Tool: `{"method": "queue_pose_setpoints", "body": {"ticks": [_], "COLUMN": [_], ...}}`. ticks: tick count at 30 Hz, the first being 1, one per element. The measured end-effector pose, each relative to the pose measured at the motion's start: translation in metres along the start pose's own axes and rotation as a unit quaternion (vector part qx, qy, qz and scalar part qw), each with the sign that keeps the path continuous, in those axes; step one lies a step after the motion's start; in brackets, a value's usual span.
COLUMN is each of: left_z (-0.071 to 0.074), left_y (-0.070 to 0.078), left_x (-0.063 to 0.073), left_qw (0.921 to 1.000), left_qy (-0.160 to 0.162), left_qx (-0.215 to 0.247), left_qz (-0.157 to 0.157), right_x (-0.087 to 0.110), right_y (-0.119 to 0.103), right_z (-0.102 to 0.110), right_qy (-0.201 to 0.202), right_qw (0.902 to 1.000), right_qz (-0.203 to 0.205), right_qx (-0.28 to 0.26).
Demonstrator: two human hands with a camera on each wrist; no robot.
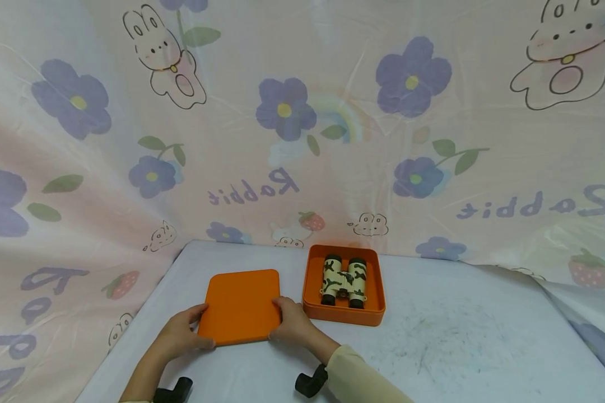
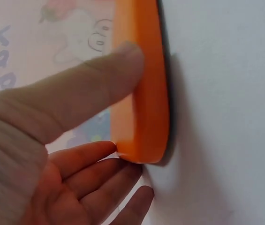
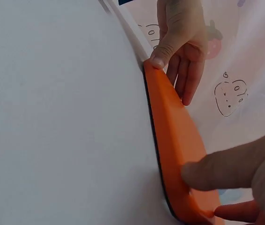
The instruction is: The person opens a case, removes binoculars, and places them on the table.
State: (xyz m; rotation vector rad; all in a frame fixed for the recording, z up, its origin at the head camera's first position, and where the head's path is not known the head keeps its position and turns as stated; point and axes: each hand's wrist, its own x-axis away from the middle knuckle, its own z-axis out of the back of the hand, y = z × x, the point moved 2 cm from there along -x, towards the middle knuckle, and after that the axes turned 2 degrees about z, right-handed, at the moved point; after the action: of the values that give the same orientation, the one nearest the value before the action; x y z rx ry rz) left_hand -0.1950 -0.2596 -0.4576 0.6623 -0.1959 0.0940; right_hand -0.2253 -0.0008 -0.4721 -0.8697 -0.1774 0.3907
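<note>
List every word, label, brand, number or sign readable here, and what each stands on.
"Rabbit": mirrored, on the curtain, middle.
"Rabbit": mirrored, on the curtain, right side.
Lettering on the curtain's left side, also in the left wrist view: incomplete, not fully readable.
Orange lid, orange box, binoculars: no readable text.

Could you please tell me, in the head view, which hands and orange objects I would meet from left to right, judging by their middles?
Left hand → flat orange lid → right hand → open orange box, with camouflage-patterned binoculars lying inside.
</note>
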Motion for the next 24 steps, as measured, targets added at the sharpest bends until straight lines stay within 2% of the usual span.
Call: {"method": "queue_pose_setpoints", "body": {"ticks": [15,24], "left_z": [-0.0038,-0.0020], "left_y": [-0.0040,-0.0006], "left_x": [-0.0026,-0.0009], "left_qw": [0.9998,0.9994], "left_qy": [0.006,0.013], "left_qx": [-0.017,-0.023], "left_qz": [0.007,-0.021], "right_x": [-0.0005,0.0079], "right_y": [0.0009,-0.0030], "right_z": [-0.0016,0.0009], "right_qy": [-0.007,-0.021], "right_qw": [0.9995,0.9982], "right_qz": [0.002,0.008], "right_qx": [0.030,0.056]}}
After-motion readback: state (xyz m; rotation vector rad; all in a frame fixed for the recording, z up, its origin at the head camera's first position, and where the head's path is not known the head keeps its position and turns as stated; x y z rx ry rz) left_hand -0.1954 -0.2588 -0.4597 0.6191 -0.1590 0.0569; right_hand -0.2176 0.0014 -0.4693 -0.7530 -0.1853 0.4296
